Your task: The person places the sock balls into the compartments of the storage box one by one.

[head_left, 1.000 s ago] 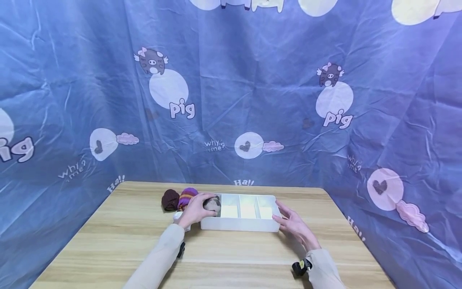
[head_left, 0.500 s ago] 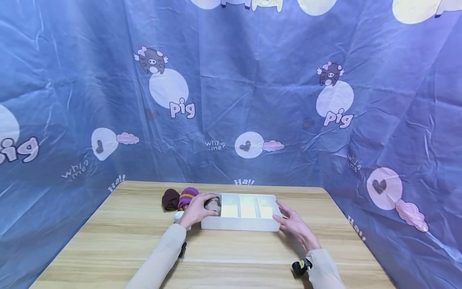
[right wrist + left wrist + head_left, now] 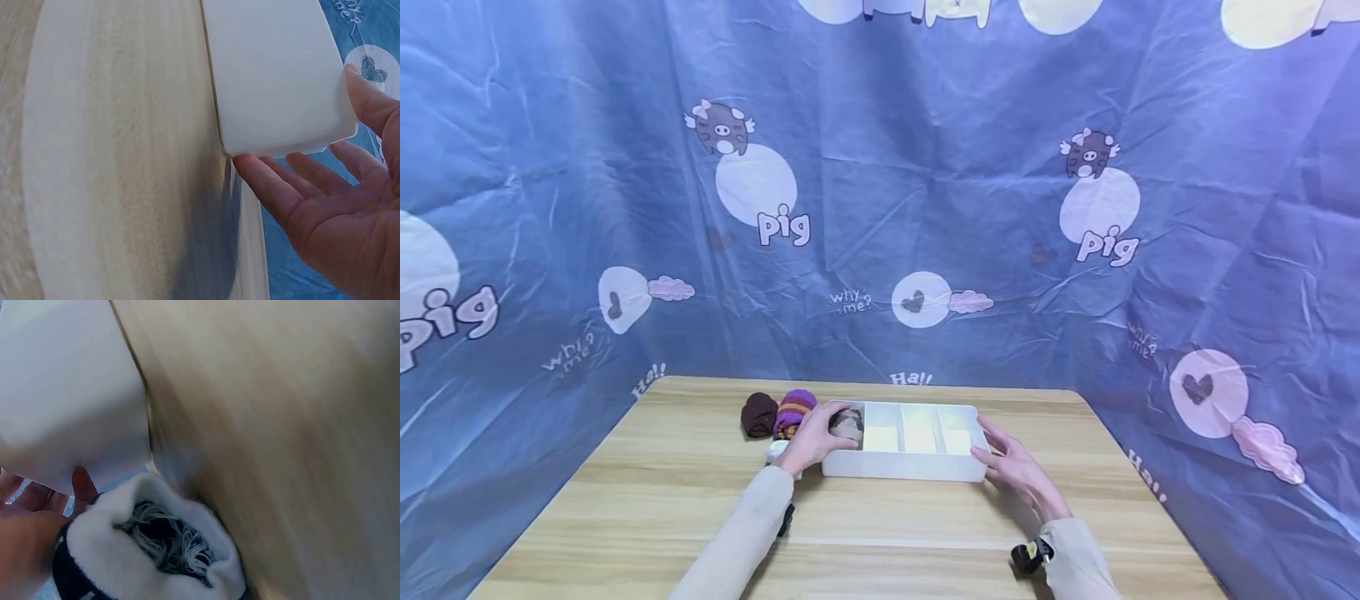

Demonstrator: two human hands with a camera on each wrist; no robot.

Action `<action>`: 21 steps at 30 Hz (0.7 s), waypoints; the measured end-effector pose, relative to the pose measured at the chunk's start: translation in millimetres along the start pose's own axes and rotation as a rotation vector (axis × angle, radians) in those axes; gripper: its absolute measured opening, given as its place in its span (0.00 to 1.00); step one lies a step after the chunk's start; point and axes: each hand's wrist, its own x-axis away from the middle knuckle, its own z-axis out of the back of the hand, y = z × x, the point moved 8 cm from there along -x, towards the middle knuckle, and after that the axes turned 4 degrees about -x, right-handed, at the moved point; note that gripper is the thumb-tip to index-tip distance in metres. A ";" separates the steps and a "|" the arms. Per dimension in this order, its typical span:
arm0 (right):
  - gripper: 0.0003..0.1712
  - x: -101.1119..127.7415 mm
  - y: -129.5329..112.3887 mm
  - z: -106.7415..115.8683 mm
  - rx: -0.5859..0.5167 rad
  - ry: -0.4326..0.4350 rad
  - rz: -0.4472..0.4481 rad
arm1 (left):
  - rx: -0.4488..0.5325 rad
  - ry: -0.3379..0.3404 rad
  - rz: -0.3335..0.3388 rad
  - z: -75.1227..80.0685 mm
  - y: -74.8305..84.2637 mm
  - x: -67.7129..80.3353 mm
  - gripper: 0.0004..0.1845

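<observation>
A white divided box stands on the table with its compartments in a row. My left hand grips its left end, thumb over the front rim and a finger over the back. A grey and dark rolled sock sits in the leftmost compartment, between thumb and finger. My right hand holds the right end; in the right wrist view its fingertips touch the end wall and its thumb lies at the upper rim. Next to my left wrist is a white and black rolled sock, loose threads showing inside.
Behind my left hand lie a dark brown rolled sock and a purple, orange-striped one, side by side. The wooden table reaches to a blue patterned cloth hung behind and on both sides.
</observation>
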 end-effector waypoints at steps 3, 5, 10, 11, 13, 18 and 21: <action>0.45 1.1 0.2 1.1 0.002 -0.012 0.007 | -0.008 -0.006 -0.005 -1.3 2.4 -0.4 0.37; 0.45 0.5 0.6 1.9 0.000 -0.015 0.009 | -0.016 -0.003 -0.014 -1.7 3.7 -1.2 0.37; 0.44 -1.2 0.5 3.3 -0.005 0.007 0.010 | -0.010 0.010 -0.032 -1.7 3.2 -4.4 0.36; 0.44 -1.4 0.3 3.1 -0.008 0.008 0.010 | -0.002 0.010 -0.026 -1.8 2.3 -4.9 0.36; 0.43 -1.7 0.3 2.3 -0.009 0.003 0.012 | 0.014 0.007 -0.010 -2.4 0.0 -5.5 0.36; 0.44 -1.8 1.2 1.4 -0.003 -0.001 0.014 | 0.023 -0.001 0.002 -3.7 -2.6 -5.5 0.36; 0.44 -2.4 0.8 1.3 -0.009 0.009 0.011 | 0.021 -0.002 -0.003 -3.0 -2.2 -5.8 0.36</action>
